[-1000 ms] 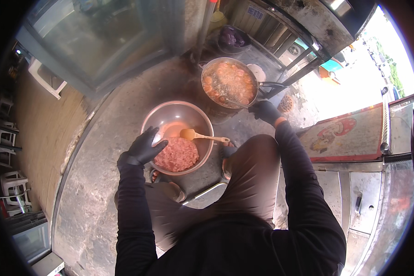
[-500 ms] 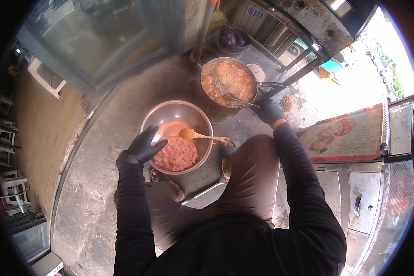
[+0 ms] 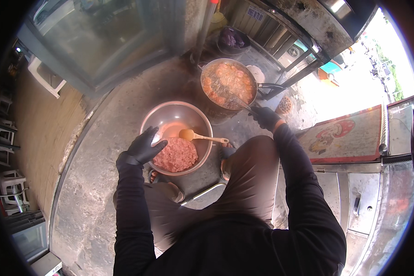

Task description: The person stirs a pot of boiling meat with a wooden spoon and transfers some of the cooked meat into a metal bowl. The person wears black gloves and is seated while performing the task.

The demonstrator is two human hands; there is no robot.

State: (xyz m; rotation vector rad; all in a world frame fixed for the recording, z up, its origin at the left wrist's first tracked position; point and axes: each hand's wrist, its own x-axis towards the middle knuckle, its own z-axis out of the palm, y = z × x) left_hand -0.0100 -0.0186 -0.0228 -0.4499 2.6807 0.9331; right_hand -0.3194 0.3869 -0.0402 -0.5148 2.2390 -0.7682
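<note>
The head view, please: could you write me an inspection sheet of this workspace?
Surface: bare grey concrete floor.
Job's things: steel bowl holding pink minced mixture and a wooden spoon; pan of orange pieces frying.
Clutter: dark bag behind the pan.
Grippers: left hand, black-gloved, at the bowl's rim; right hand, gloved, holds a utensil reaching into the pan.
Cables: nothing seen.
Surroundings: white stools, glass panel.

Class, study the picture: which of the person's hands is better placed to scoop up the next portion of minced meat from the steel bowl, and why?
The left hand. It rests at the rim of the steel bowl, right beside the minced meat. The right hand is over by the frying pan, apparently occupied with a utensil reaching into it.
</note>
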